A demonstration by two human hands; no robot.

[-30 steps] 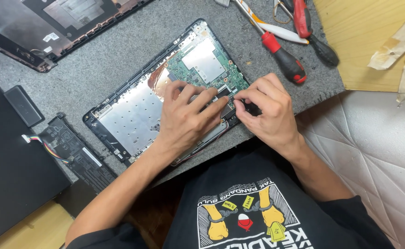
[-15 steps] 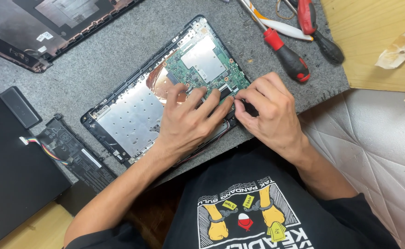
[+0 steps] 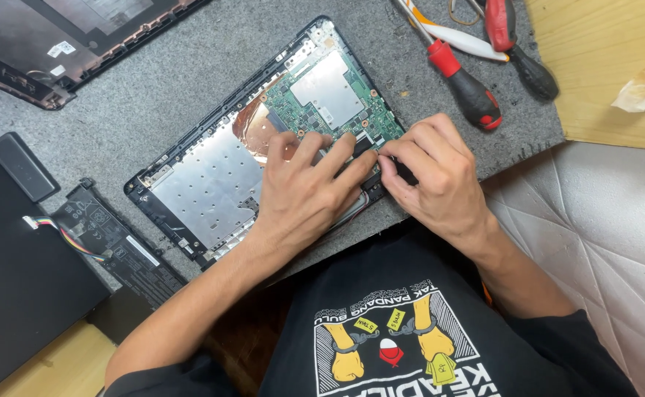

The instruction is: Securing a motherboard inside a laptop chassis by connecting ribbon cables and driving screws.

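Seen from the head camera, an opened laptop base (image 3: 212, 184) lies at a slant on a grey felt mat (image 3: 153, 95), its green circuit board (image 3: 330, 95) bare toward the far end and a perforated silver shield plate (image 3: 205, 187) toward the near-left end. The left hand (image 3: 304, 191) rests flat on the base with its fingers spread and fanned toward the board's near edge, pressing down rather than gripping. The right hand (image 3: 432, 173) sits just beside it, fingertips drawn together on a small black part (image 3: 370, 165) at the edge of the chassis; it looks like a pinch, though the knuckles hide the contact and what the part is cannot be told. The base looks light and fairly stiff, but the board and any thin connectors on it would be fragile, so the plastic frame at the rim seems the safer place to take hold, with fingers kept off the components. On the mat beyond the hands lie two red-and-black screwdrivers (image 3: 469, 81). To the left, a flat black battery pack (image 3: 113, 235) with coloured wires lies apart from the base, and a dark laptop cover (image 3: 58, 37) lies at the far-left corner.
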